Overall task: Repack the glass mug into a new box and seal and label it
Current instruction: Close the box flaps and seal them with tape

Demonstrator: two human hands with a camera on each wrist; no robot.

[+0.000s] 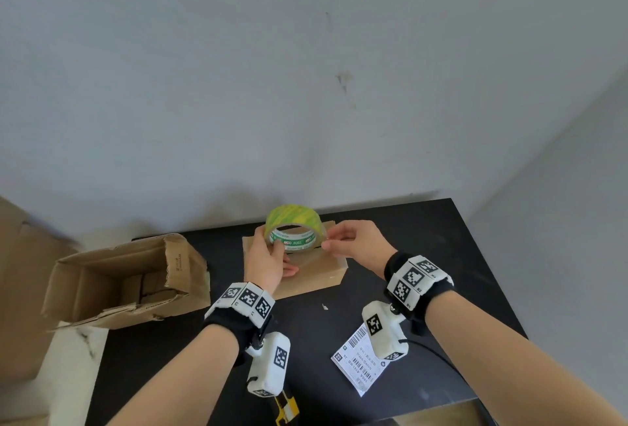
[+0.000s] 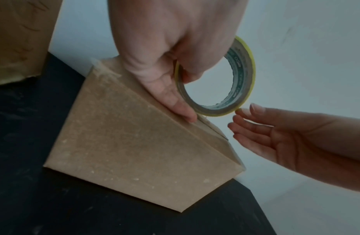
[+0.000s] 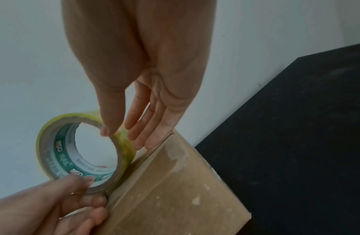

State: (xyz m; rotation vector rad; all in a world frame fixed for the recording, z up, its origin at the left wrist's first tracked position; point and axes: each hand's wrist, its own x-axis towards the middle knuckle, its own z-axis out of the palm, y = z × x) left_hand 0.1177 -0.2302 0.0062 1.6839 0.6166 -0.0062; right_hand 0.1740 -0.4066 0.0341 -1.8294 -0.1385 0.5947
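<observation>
A closed brown box point(image 1: 307, 276) sits mid-table with a strip of clear tape along its top seam point(image 3: 175, 153). Standing on edge at the box's far side is a yellow-green tape roll point(image 1: 294, 226). My left hand point(image 1: 272, 252) grips the roll with the thumb through its core, and its little finger rests on the box point(image 2: 135, 151). My right hand point(image 1: 328, 243) has straight fingers, and its thumb and fingertips touch the roll's right rim point(image 3: 54, 151). The glass mug is not visible.
An opened, torn cardboard box point(image 1: 125, 284) lies on its side at the table's left edge. A white shipping label point(image 1: 355, 362) lies near the front right. A yellow-and-black cutter point(image 1: 287, 408) lies at the front edge. The wall stands close behind the black table point(image 1: 424, 249).
</observation>
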